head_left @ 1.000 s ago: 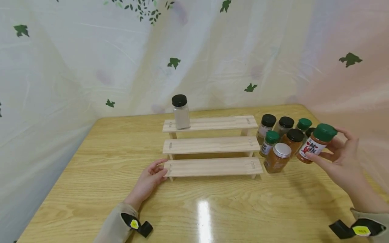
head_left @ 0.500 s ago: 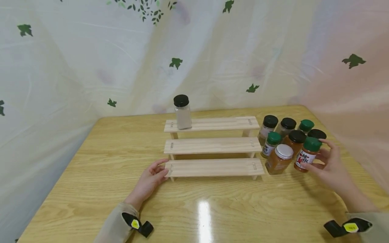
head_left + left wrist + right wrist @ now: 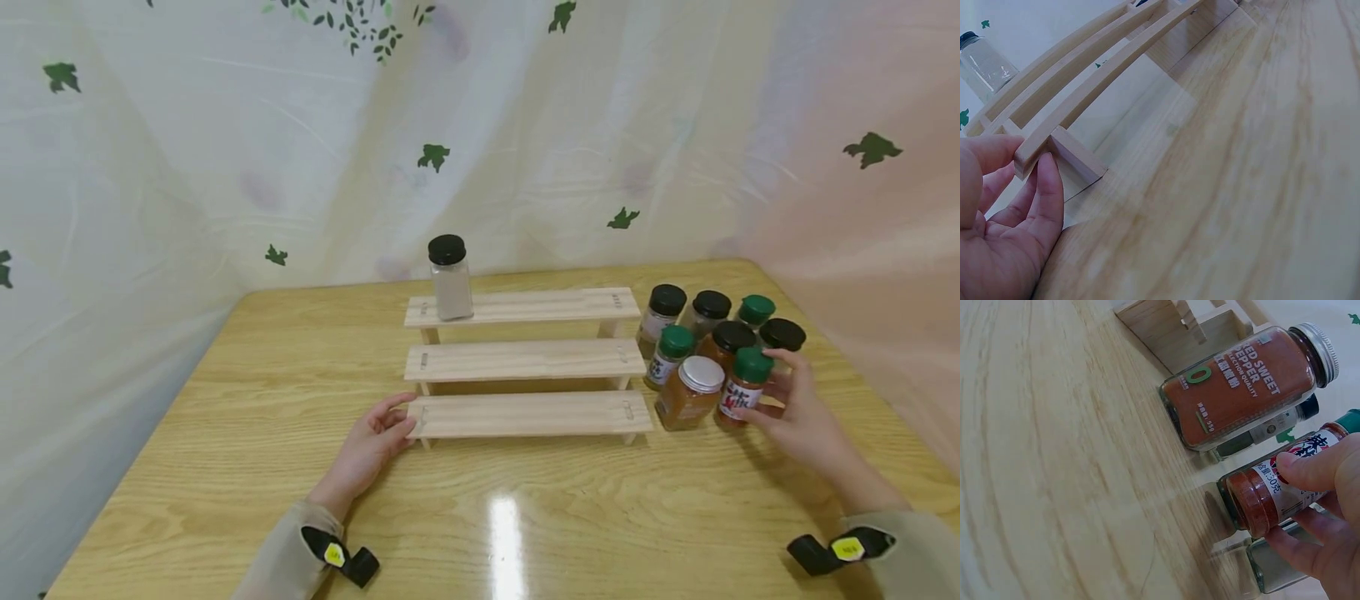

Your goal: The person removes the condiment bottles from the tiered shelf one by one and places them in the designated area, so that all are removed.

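A three-step wooden spice rack (image 3: pixel 525 414) stands on the table. My left hand (image 3: pixel 372 442) pinches the left end of its lowest board, thumb and fingers on either side of the board in the left wrist view. My right hand (image 3: pixel 797 417) grips a green-capped spice jar (image 3: pixel 740 392) of red powder by its label, upright at the front of a cluster of jars. Just left of it stands a silver-lidded jar of red sweet pepper (image 3: pixel 1241 387). On the top step, toward the left, is a black-lidded jar (image 3: pixel 452 287) with pale contents.
Behind the held jar crowd several more spice jars, among them a small green-capped jar (image 3: pixel 666 358) and a black-lidded jar (image 3: pixel 663 310) close to the rack's right end. A patterned curtain (image 3: pixel 525 150) hangs along the back of the table (image 3: pixel 450 517).
My right hand has brought the green-capped spice jar left and down, from raised and tilted to upright beside the silver-lidded jar. My left hand keeps its hold on the rack.
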Demonstrator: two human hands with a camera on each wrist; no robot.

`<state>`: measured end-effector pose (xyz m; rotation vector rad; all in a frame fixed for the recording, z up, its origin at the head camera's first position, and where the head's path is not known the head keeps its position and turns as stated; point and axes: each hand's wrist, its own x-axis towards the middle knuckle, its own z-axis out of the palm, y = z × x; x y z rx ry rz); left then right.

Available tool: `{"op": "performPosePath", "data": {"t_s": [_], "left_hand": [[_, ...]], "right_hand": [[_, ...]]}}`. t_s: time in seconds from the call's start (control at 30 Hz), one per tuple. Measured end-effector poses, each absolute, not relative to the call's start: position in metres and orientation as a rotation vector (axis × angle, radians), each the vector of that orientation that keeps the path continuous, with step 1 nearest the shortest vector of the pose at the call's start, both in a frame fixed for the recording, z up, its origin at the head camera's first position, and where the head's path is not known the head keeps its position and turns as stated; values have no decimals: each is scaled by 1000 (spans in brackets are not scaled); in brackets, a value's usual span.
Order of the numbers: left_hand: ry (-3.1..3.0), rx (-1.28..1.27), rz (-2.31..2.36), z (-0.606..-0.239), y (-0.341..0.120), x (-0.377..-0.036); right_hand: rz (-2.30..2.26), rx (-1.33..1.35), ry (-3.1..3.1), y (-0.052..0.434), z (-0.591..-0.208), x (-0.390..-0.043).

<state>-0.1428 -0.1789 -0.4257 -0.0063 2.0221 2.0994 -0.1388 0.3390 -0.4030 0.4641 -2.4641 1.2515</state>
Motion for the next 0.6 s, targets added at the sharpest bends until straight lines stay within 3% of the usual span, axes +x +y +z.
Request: {"op": "performPosePath", "data": {"t_s": [0.6], "left_hand": [[2014, 28, 2125, -426, -179, -142]], "right_hand": [[1282, 508, -2443, 343, -413, -138]]}}
